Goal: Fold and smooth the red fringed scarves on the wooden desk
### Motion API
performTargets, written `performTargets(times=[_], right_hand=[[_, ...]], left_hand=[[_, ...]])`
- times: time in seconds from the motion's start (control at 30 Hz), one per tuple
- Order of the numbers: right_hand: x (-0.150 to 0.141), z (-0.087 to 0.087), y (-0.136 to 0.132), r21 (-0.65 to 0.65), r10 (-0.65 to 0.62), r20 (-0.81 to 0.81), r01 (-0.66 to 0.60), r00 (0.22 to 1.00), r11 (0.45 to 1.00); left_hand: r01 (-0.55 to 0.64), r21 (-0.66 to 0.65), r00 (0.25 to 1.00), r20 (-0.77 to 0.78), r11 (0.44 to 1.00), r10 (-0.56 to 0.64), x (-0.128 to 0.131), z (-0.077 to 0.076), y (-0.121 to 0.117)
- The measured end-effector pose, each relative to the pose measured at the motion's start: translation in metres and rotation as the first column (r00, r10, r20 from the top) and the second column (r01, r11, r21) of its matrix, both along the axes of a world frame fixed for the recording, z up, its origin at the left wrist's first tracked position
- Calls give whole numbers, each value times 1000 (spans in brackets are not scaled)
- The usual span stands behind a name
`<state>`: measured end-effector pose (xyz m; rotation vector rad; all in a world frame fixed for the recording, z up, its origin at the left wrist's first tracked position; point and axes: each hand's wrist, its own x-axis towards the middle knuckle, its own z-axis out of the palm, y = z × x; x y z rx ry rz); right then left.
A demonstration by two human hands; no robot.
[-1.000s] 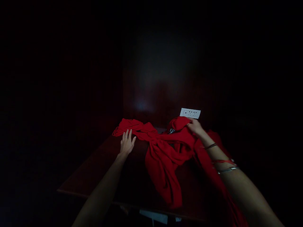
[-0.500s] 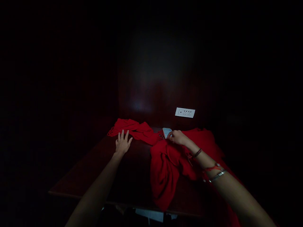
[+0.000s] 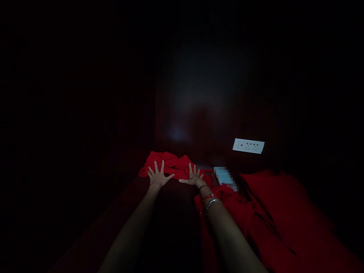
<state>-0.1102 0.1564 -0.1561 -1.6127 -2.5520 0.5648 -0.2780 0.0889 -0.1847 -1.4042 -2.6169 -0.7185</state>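
Observation:
The scene is very dark. A bunched red cloth (image 3: 170, 163) lies at the far end of a dark wooden table (image 3: 173, 212). My left hand (image 3: 158, 175) lies flat with fingers spread on the cloth's near edge. Close beside it, my right hand (image 3: 195, 176) is also flat and spread, touching the same cloth; its wrist wears bangles and a red thread. A larger red cloth (image 3: 273, 216) spreads over the table's right side under my right forearm. A small pale blurred object (image 3: 225, 176) lies between the two cloths.
A white socket plate (image 3: 248, 146) is fixed to the dark wall behind the table, right of centre. The table's left edge runs diagonally toward the lower left. Everything beyond is too dark to make out.
My right hand let go of the large cloth, passed the pale object and now lies spread beside my left hand on the small cloth. The big cloth has dropped to the right.

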Motion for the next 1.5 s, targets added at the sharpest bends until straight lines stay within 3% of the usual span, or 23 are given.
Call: performTargets(times=[0.2,0.43,0.6,0.77,0.97,1.17,1.37,1.5], right_hand=[[-29,-11,37,161,41,-60,-31,997,986],[-59,-12,57,290,95,-61,-73,994,954],[-65,-15,62,313,103,-80,-73,991,947],[-64,-12,50,374,65,-82,-30,994,927],[-58,-5,24,481,-33,-97,76,995,873],[-46,-7,6,515,-78,-181,162,980,841],[-26,-6,-22,498,-98,-220,198,971,844],[-4,15,-47,424,-118,-223,206,968,882]], left_hand=[[10,-31,1000,24,999,-9,-27,0,38],[32,-38,999,37,999,-30,-49,3,69],[31,-61,999,43,998,-28,-55,3,78],[26,-65,999,42,998,-24,-56,2,79],[-15,2,1000,3,1000,15,-46,0,66],[-31,48,994,-108,998,36,-20,-1,36],[-32,101,990,-135,994,45,14,-1,-5],[-29,89,994,-104,996,39,33,-1,-28]])
